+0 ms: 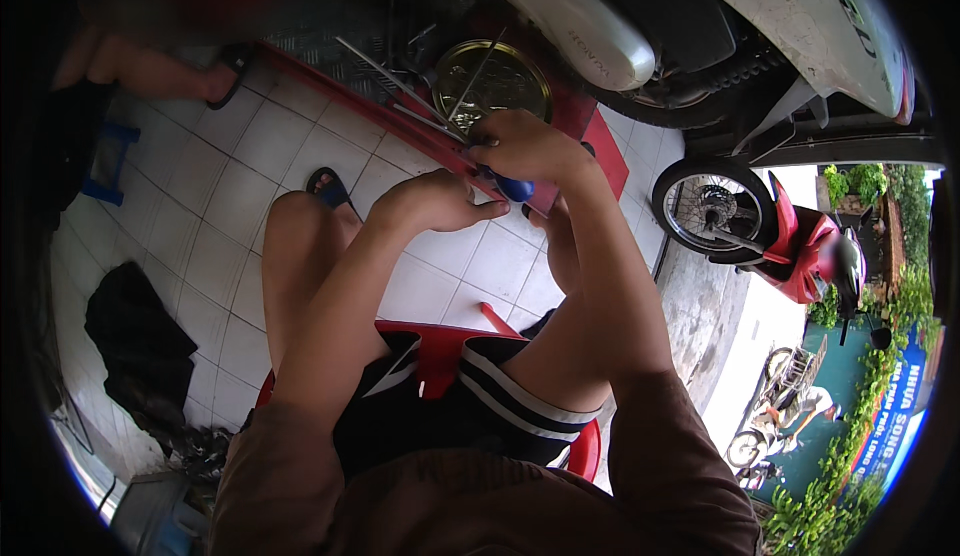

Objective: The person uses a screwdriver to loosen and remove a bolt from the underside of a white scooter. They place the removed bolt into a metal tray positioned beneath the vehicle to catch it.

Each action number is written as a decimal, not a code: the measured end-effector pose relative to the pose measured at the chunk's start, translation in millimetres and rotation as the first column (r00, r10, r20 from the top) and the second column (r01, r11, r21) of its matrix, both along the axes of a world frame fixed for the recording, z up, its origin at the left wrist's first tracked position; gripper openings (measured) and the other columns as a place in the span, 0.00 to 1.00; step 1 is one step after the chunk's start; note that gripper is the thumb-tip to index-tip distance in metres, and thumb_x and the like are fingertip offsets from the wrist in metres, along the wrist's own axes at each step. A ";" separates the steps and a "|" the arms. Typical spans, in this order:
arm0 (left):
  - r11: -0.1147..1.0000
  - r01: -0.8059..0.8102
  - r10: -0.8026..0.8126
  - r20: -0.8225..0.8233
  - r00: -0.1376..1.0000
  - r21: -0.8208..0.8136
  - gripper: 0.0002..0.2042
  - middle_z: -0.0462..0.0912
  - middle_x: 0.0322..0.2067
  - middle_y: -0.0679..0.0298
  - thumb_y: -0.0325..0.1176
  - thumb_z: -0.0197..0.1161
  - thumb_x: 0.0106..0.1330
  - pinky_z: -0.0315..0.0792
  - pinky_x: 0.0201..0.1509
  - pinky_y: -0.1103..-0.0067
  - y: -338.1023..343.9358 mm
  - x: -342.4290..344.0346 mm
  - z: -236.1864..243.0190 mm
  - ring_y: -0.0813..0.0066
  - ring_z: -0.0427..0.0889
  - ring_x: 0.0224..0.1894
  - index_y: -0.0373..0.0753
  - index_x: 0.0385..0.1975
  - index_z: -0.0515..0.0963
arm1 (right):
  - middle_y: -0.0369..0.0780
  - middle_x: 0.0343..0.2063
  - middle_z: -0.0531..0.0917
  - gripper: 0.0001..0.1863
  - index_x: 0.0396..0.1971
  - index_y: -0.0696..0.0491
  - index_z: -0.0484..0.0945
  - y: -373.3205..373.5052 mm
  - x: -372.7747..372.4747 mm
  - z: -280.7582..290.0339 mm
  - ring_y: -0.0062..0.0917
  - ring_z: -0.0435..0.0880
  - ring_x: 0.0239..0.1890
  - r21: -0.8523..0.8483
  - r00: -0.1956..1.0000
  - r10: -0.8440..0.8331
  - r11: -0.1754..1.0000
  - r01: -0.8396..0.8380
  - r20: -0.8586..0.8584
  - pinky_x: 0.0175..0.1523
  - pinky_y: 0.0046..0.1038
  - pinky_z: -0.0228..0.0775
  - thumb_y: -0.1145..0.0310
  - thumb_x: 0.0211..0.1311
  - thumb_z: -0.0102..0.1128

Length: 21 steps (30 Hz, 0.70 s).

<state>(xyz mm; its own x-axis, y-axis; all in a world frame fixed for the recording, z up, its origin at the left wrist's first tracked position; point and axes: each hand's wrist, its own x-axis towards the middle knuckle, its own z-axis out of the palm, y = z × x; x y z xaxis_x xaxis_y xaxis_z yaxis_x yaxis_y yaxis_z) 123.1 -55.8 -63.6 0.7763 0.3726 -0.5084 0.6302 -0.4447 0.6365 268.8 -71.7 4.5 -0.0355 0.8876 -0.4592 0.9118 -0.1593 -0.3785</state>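
Observation:
My right hand (525, 146) is closed over the near edge of the red platform (612, 166). A blue rounded handle (515, 190) sticks out below it; the rest of that tool is hidden by the fingers. To its left my left hand (440, 202) has the thumb stretched out and plainly holds nothing, though its other fingers are partly hidden. Just beyond both hands, a round gold-coloured pan (547, 91) with shiny dark liquid sits on the platform. Thin metal rods (385, 74) slant toward my right hand.
Above the pan hangs a motorbike's silver exhaust cover (575, 26), with its rear tyre (690, 111) behind. A person's leg (165, 68) and a blue stool (112, 164) are at the left. Black cloth (140, 341) lies on the tiles. A red motorbike (790, 246) stands at the right.

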 end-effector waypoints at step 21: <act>0.970 -0.096 0.215 0.609 0.763 -0.223 0.22 0.79 0.41 0.47 0.43 0.55 0.68 0.73 0.47 0.72 -33.6 53.9 -21.9 0.60 0.81 0.41 0.32 0.53 0.67 | 0.55 0.24 0.79 0.09 0.28 0.61 0.82 -42.1 52.5 -8.5 0.48 0.81 0.31 0.305 0.902 -0.415 0.849 0.432 -0.121 0.38 0.39 0.73 0.72 0.49 0.59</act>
